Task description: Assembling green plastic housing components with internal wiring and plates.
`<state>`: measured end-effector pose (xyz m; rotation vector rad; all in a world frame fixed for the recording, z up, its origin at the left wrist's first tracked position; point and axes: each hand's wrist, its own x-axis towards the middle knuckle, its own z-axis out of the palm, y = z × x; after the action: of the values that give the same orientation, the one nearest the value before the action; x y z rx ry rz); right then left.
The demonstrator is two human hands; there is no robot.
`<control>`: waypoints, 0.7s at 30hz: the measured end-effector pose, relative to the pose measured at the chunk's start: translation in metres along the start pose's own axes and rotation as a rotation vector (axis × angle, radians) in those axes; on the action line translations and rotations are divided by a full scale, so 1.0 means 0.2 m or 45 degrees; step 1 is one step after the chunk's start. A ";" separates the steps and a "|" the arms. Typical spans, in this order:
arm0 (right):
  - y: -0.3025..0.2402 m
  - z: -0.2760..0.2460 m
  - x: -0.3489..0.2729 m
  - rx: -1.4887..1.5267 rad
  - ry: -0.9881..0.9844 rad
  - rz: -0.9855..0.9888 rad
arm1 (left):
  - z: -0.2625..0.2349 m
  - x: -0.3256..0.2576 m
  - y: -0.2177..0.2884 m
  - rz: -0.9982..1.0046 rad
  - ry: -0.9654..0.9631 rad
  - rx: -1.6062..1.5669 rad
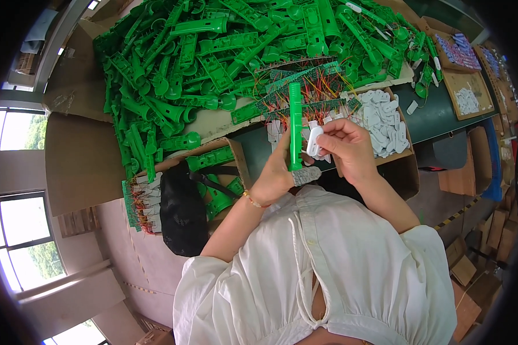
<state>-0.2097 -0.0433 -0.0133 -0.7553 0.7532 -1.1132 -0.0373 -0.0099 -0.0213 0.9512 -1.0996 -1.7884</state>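
My left hand [271,177] grips a long, narrow green plastic shell [295,123], held upright in front of my chest. Grey knitted cloth covers the thumb of that hand. Between the thumb and fingers of my right hand [352,148] is a small white oval plastic piece [314,141], close against the shell's right side. Just beyond both hands lies a stack of green circuit boards [305,80] with red and yellow wires and white blocks. To the right of my right hand, white plastic pieces [384,123] fill a cardboard box.
A large heap of green plastic shells [213,54] covers the far side and left. A cardboard box [242,164] with green shells, a black bag [183,213] and more wired boards [147,201] stand at left. Right of the green table [437,118] sits a tray [486,103].
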 end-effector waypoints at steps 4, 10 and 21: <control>0.00 0.01 -0.02 -0.090 -0.073 0.110 | -0.01 0.02 0.01 0.034 -0.068 -0.123; -0.01 0.06 -0.03 -0.063 -0.042 0.065 | 0.05 0.02 0.02 0.066 0.006 0.164; 0.04 -0.15 0.10 -0.930 -0.037 -0.339 | -0.11 -0.05 0.00 -0.151 0.349 0.334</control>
<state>-0.2251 -0.0644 -0.0382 -1.5178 1.0723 -1.0545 -0.0137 -0.0069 -0.0262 1.4001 -1.1360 -1.5694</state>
